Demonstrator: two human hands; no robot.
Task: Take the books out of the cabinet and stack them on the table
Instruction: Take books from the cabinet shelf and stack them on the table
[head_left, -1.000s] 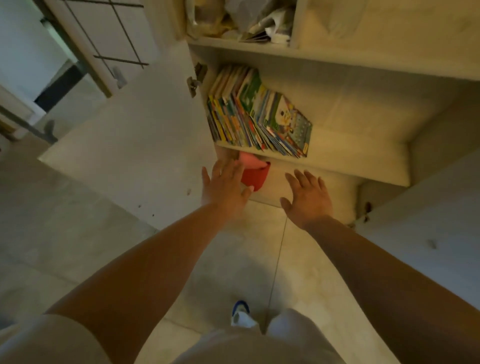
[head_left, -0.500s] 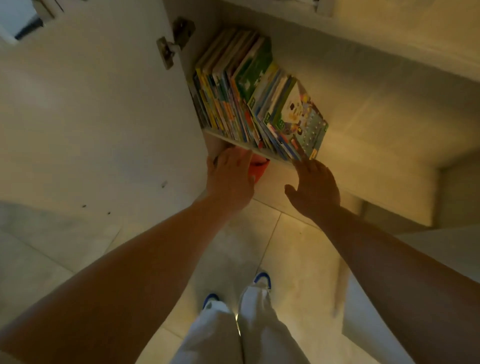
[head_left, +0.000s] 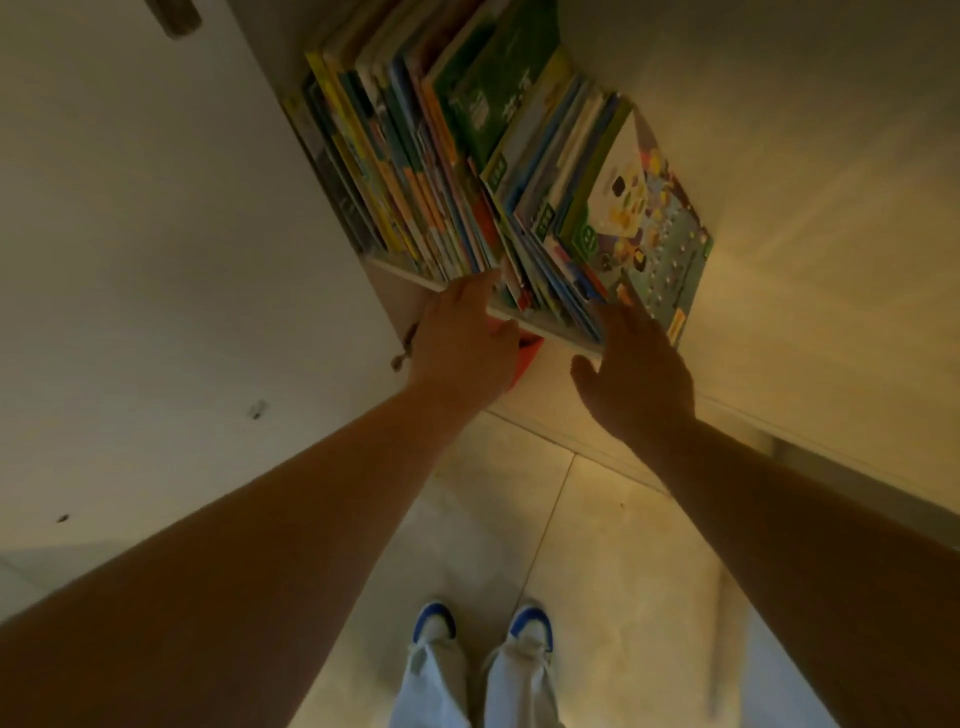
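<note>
- Dim, yellowish light; pale tiled floor below you, and an open cabinet with its door swung out to your left.
- Your left hand's fingers are extended and loosely together, tips at the shelf's front edge, against the bottoms of the middle books. Nothing is pinched yet as far as you can see.
- Your right hand's fingers are straight and slightly spread, reaching onto the lower edges of the rightmost books; the thumb hangs free below the shelf lip.
- Left hand and right hand bracket the right half of the row, both arms stretched forward.
- The books stand packed on the shelf, leaning right; the outermost, a cover with cartoon figures, tilts the most.
- A red object sits under the shelf, behind your left hand.
- Progress, judging from this: nothing is out. Every book is still shelved; the table is not in view. Gripping, pulling, carrying and stacking all remain.
</note>
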